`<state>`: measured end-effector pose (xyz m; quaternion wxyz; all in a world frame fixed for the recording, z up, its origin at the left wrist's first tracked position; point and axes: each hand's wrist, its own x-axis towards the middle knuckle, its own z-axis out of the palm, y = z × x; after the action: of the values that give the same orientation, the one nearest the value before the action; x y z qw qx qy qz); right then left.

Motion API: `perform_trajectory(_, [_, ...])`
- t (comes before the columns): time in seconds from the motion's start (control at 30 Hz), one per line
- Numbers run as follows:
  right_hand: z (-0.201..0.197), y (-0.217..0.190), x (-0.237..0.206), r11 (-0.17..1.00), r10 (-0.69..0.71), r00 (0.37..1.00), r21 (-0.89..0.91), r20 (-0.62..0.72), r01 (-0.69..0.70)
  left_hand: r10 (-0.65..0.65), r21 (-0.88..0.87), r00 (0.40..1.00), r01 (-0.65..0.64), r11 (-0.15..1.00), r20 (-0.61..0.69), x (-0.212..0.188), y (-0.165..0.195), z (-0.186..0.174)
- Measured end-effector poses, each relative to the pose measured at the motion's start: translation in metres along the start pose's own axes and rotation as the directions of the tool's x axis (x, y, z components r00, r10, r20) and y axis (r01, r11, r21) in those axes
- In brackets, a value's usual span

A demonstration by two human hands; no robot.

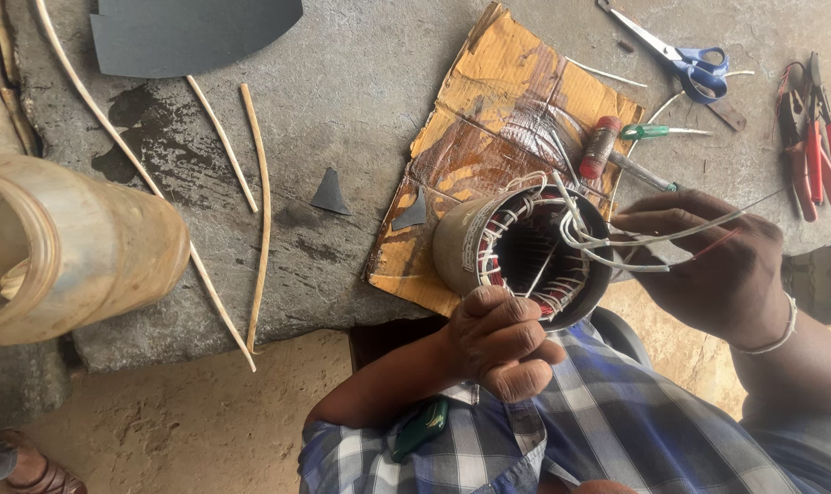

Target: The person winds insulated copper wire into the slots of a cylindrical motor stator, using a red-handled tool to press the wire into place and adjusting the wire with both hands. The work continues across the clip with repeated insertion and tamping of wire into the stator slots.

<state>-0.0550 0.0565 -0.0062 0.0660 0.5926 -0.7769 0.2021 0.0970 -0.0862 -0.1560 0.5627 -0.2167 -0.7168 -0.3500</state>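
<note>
Right up against the lens, off to the far side of my left hand point(499, 340), a big blurry tan jar point(72, 247) is filling the edge of the view. Below my hands a blue checked shirt point(607, 430) is showing, with a dark green thing point(421, 427) sticking out of its pocket.

That left hand is curling into a loose fist, fingers pressed together, and it's gripping the near rim of a motor stator point(523, 252), the grey metal ring with copper coils and white lacing inside. The stator is tilting with its open end toward me, sitting on a stained piece of cardboard point(488, 119) on the stone slab point(360, 82).

My right hand point(719, 265) is just beside the stator's other rim, fingers bunched and pinching a bundle of white wires point(607, 240) looping out of the windings. A thin bangle point(779, 337) is sitting on that wrist.

Beyond the right hand: a red-handled tool point(601, 146) and a green screwdriver point(655, 132) close by, blue scissors point(699, 64) farther out, red pliers point(813, 137) off to its outer side. Well past the left hand, thin bamboo sticks point(262, 210) and dark grey sheet scraps point(331, 194) are lying on the slab.
</note>
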Motion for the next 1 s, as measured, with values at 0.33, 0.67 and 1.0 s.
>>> perform_trajectory(0.33, [-0.004, 0.011, -0.014, 0.996, 0.038, 0.997, 0.079, 0.067, -0.043, -0.263, -0.065, 0.961, 0.269, 0.961, 0.089, 0.054, 0.018, -0.017])
perform_trajectory(0.67, [0.016, 0.060, -0.039, 0.935, -0.014, 0.998, 0.352, -0.066, 0.036, -0.336, 0.046, 0.842, 0.350, 0.936, 0.421, 0.155, 0.018, 0.050])
perform_trajectory(1.0, [0.005, 0.063, -0.040, 0.964, -0.125, 0.992, 0.234, -0.034, 0.129, -0.308, 0.271, 0.860, 0.208, 0.940, 0.406, 0.163, 0.009, 0.083])
